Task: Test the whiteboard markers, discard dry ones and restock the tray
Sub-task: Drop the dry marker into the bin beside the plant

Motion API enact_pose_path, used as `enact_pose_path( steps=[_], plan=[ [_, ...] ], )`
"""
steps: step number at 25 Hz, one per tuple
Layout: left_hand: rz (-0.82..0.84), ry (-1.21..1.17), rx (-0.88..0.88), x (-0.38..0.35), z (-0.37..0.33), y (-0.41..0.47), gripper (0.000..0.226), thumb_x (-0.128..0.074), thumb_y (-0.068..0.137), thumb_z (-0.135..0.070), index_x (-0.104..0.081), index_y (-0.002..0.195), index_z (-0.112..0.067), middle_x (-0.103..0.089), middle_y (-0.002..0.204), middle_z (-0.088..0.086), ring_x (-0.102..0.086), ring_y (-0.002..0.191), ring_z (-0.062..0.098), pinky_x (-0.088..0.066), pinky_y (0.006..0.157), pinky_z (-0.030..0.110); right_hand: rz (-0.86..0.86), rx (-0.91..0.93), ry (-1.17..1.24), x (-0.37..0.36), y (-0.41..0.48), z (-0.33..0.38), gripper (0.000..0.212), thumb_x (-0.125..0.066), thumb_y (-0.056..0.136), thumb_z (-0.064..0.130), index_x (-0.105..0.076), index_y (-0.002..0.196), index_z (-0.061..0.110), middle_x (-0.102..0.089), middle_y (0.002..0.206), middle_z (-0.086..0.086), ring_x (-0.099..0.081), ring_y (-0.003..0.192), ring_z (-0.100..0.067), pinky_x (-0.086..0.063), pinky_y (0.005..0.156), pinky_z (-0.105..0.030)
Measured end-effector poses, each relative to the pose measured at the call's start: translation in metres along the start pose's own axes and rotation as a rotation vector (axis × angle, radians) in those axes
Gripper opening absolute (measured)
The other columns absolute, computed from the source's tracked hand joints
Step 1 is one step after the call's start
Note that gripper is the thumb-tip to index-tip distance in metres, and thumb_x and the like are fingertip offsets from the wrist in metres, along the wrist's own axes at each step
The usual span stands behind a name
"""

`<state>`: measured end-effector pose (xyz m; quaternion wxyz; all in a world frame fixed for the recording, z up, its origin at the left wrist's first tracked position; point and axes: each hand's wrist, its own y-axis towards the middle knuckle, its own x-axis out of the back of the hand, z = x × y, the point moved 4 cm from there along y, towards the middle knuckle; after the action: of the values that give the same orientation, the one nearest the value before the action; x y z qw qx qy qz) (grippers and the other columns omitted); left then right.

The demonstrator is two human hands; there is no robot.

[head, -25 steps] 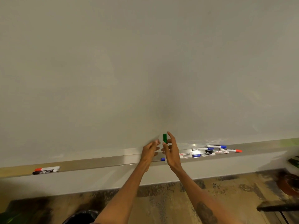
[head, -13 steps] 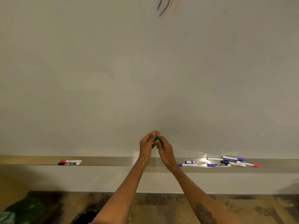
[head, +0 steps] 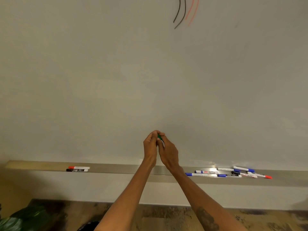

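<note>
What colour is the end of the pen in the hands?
Green. The marker shows best in the head view.

Head-worn view, near the whiteboard [head: 103, 84], facing it, apparently tilted down

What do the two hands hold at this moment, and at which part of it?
A green whiteboard marker. The right hand grips its white barrel, and the left hand pinches the green cap end.

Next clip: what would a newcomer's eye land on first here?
The left hand and right hand, meeting mid-frame before the whiteboard, both grip a green marker. Black and red strokes mark the board near the frame's top. A cluster of markers lies on the tray at right.
</note>
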<state>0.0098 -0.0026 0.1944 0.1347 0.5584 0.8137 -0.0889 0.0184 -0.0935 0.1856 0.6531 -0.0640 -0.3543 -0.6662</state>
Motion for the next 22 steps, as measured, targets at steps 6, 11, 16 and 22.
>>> enact_pose_path(
  steps=[6, 11, 16, 22],
  plan=[
    [-0.032, -0.102, -0.116, -0.01, -0.042, 0.011, 0.028, -0.042, 0.106, -0.028, -0.065, 0.105, -0.01, -0.074, 0.096, 0.011, -0.069, 0.097, 0.02, -0.053, 0.094, 0.036, -0.102, 0.089, 0.234, 0.014, 0.012, 0.027, 0.023, -0.043, 0.105, 0.027, -0.063, 0.115, 0.021, -0.065, 0.089, 0.011, -0.062, 0.079, -0.004, -0.052, 0.07, -0.027],
    [-0.047, -0.069, -0.34, -0.02, -0.112, 0.022, 0.025, -0.055, 0.101, -0.026, -0.066, 0.112, -0.007, -0.074, 0.102, 0.008, -0.069, 0.104, 0.022, -0.053, 0.098, 0.033, -0.226, 0.074, 0.425, 0.05, 0.045, 0.063, 0.039, -0.041, 0.106, 0.021, -0.045, 0.144, 0.019, -0.056, 0.104, 0.0, -0.058, 0.089, -0.011, -0.052, 0.08, -0.027],
    [-0.074, 0.02, -0.594, -0.041, -0.202, 0.032, 0.023, -0.071, 0.091, -0.021, -0.069, 0.11, -0.01, -0.073, 0.107, 0.0, -0.068, 0.106, 0.013, -0.052, 0.095, 0.026, -0.32, 0.138, 0.712, 0.124, 0.089, 0.129, 0.034, -0.052, 0.102, 0.016, -0.055, 0.136, 0.022, -0.064, 0.094, -0.003, -0.064, 0.069, -0.021, -0.061, 0.069, -0.033],
    [-0.054, 0.279, -1.019, -0.075, -0.294, 0.051, 0.033, -0.059, 0.099, -0.021, -0.063, 0.129, -0.008, -0.057, 0.142, 0.008, -0.044, 0.14, 0.016, -0.032, 0.118, 0.027, -0.266, 0.184, 0.992, 0.185, 0.131, 0.178, 0.023, -0.052, 0.101, 0.013, -0.067, 0.117, 0.008, -0.067, 0.108, -0.017, -0.071, 0.09, -0.031, -0.058, 0.086, -0.042]
  ],
)
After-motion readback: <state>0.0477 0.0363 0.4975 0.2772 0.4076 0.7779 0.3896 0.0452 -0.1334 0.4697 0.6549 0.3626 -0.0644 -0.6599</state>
